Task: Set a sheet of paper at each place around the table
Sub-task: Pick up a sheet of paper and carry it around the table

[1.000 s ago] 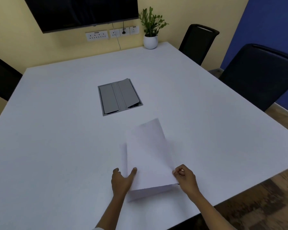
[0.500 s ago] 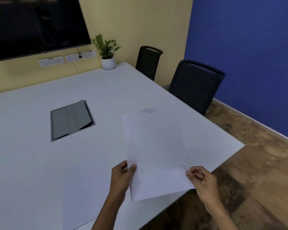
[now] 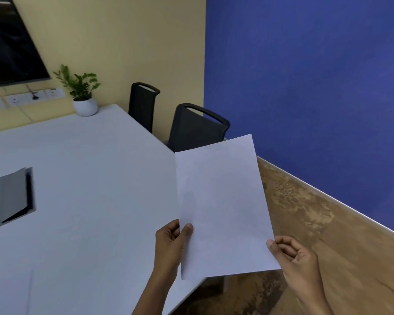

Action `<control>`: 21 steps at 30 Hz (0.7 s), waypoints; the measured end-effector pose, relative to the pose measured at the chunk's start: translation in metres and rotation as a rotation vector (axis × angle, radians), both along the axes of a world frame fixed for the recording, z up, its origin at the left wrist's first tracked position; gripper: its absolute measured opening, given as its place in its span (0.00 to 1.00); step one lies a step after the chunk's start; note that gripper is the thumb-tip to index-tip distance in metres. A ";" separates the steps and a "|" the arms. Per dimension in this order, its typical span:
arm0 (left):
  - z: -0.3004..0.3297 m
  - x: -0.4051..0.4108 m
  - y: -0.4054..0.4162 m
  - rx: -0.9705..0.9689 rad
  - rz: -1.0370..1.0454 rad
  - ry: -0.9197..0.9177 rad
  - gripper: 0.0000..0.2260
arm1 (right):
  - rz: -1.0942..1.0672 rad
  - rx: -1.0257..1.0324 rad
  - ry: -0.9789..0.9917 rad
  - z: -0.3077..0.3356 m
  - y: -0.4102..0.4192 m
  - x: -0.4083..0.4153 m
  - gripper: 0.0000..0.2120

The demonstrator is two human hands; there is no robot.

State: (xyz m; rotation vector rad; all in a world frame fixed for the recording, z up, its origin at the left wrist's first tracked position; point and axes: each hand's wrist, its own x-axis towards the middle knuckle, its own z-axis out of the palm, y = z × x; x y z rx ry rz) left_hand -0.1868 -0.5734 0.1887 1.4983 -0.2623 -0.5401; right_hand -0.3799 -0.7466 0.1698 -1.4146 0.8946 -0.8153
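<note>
I hold a white sheet of paper (image 3: 221, 205) up in the air over the near right corner of the white table (image 3: 96, 173). My left hand (image 3: 172, 244) pinches its lower left edge, thumb on top. My right hand (image 3: 292, 258) pinches its lower right corner. Another sheet of paper (image 3: 9, 292) lies flat on the table at the bottom left, its edge faintly visible. Two black chairs, one nearer (image 3: 197, 128) and one farther (image 3: 143, 105), stand along the table's right side.
A grey cable hatch (image 3: 9, 198) is set into the table at the left. A potted plant (image 3: 83, 96) stands at the far corner under a wall screen (image 3: 9, 42). Wooden floor (image 3: 328, 235) runs along the blue wall on the right.
The sheet was lifted off the table with both hands and carried to the right. My view turned right, toward the two chairs and the blue wall.
</note>
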 end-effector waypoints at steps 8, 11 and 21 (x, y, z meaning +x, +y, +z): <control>0.012 0.022 -0.202 -0.043 0.030 -0.050 0.06 | -0.006 -0.041 0.024 0.017 -0.199 0.021 0.02; 0.026 0.038 -0.273 -0.038 0.055 -0.081 0.05 | 0.029 -0.079 0.068 0.033 -0.271 0.037 0.02; 0.057 0.127 -0.436 -0.069 0.234 -0.173 0.05 | 0.210 -0.089 0.001 0.058 -0.458 0.157 0.04</control>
